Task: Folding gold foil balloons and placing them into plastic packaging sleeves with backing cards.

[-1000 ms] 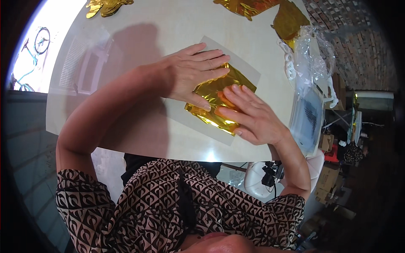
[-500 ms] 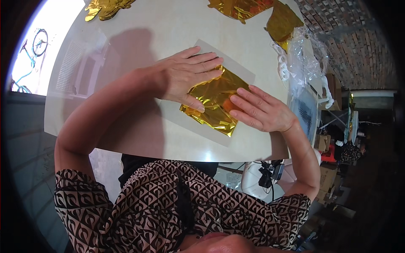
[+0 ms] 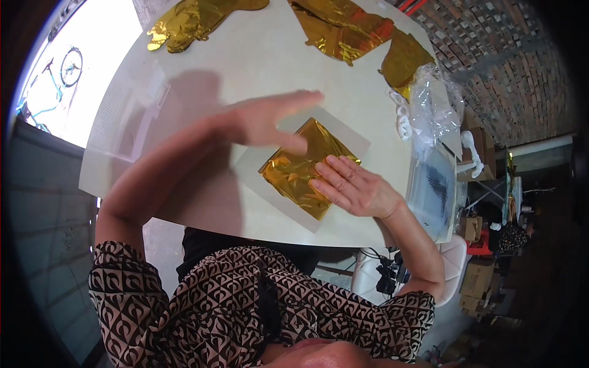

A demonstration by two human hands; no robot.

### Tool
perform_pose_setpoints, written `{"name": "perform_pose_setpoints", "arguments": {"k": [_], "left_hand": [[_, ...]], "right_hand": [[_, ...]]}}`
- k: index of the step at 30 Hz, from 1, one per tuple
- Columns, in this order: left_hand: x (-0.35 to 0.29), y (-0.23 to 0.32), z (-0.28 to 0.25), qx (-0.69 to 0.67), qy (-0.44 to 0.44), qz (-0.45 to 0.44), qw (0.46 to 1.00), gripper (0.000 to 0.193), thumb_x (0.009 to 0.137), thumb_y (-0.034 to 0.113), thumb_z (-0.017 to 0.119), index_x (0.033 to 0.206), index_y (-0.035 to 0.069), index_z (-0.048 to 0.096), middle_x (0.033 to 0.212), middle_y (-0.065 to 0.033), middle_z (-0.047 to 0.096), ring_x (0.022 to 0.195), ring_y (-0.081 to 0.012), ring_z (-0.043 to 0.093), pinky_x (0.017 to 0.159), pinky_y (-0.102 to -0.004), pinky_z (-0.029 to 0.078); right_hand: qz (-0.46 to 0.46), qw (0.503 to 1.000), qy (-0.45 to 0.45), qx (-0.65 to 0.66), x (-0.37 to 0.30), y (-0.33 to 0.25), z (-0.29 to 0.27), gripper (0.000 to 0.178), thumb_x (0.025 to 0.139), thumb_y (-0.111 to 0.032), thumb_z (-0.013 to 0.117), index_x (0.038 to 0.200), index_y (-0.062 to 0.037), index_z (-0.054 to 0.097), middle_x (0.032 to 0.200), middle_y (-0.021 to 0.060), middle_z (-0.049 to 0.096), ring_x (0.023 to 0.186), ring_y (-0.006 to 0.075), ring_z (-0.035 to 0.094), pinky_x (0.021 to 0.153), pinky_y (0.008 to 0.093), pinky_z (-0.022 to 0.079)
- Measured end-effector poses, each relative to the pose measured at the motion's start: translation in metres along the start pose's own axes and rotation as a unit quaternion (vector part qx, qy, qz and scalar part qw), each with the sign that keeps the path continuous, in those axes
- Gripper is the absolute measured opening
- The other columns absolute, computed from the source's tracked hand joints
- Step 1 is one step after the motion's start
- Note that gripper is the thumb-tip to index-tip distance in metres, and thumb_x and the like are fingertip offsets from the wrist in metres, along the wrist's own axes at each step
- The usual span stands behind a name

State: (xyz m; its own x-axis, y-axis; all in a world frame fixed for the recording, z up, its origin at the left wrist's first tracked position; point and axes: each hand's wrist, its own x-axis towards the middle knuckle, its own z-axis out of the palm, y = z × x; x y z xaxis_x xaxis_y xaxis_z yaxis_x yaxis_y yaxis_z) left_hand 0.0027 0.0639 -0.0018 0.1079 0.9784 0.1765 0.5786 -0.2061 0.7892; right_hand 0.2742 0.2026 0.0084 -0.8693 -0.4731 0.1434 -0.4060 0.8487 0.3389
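A folded piece of shiny gold foil [image 3: 288, 178], roughly square and lightly creased, lies on a flat grey sheet [image 3: 254, 178] on the pale table. My right hand [image 3: 353, 187] rests on the foil's right side, fingers stretched out and flat. Smeared a little by motion, my left hand [image 3: 273, 119] is over the foil's upper left edge, with its thumb apart from the fingers and nothing held. Whether its thumb touches the foil I cannot tell.
Gold foil shapes lie at the table's far left [image 3: 199, 21] and far middle [image 3: 343, 27], with another gold piece [image 3: 405, 61] at far right. Beside it are clear crinkled plastic [image 3: 429, 98], a white chain of loops [image 3: 402, 116] and a stack of clear bags [image 3: 429, 190].
My left hand has come up off the foil, uncovering its top corner. The right hand has slid left and nearer on the foil. The whole view has shifted slightly.
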Motion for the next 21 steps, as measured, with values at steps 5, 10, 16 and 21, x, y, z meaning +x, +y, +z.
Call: {"name": "perform_pose_setpoints", "arguments": {"k": [5,10,16,21], "left_hand": [[-0.029,-0.012,-0.025,-0.198,0.233,-0.172,0.936,0.069,0.097,0.041,0.061,0.145,-0.004,0.042,0.145,-0.0183,0.051,0.136,-0.0222,0.048,0.113,-0.0315,0.036],[-0.115,0.032,0.050,-0.336,0.242,-0.113,0.903,0.044,0.100,0.026,0.056,0.137,0.002,0.050,0.127,-0.0097,0.058,0.121,-0.0182,0.055,0.105,-0.0341,0.043],[-0.086,0.096,0.137,-0.579,0.325,-0.100,0.741,0.056,0.103,0.032,0.057,0.146,0.001,0.040,0.139,-0.0085,0.053,0.130,-0.0157,0.048,0.111,-0.0317,0.036],[-0.089,0.106,0.133,-0.716,0.367,-0.084,0.587,0.045,0.106,0.037,0.050,0.138,0.006,0.050,0.132,-0.0020,0.057,0.124,-0.0132,0.052,0.107,-0.0303,0.041]], "right_hand": [[0.163,0.982,0.048,-0.082,0.020,-0.032,-0.006,0.044,0.091,-0.014,0.063,0.134,-0.0060,0.058,0.133,0.0155,0.062,0.122,0.0313,0.062,0.099,0.0389,0.055],[0.325,0.937,0.064,-0.107,0.053,-0.052,-0.021,0.048,0.090,-0.012,0.062,0.136,0.0000,0.054,0.133,0.0200,0.061,0.120,0.0343,0.063,0.099,0.0389,0.054],[0.369,0.923,0.097,-0.044,0.107,-0.097,-0.018,0.058,0.085,-0.011,0.059,0.140,0.0053,0.050,0.132,0.0283,0.059,0.114,0.0405,0.065,0.097,0.0409,0.054],[0.326,0.930,0.036,-0.168,0.120,-0.132,-0.014,0.052,0.088,-0.014,0.055,0.137,0.0042,0.054,0.131,0.0259,0.061,0.112,0.0382,0.067,0.095,0.0410,0.055]]}}
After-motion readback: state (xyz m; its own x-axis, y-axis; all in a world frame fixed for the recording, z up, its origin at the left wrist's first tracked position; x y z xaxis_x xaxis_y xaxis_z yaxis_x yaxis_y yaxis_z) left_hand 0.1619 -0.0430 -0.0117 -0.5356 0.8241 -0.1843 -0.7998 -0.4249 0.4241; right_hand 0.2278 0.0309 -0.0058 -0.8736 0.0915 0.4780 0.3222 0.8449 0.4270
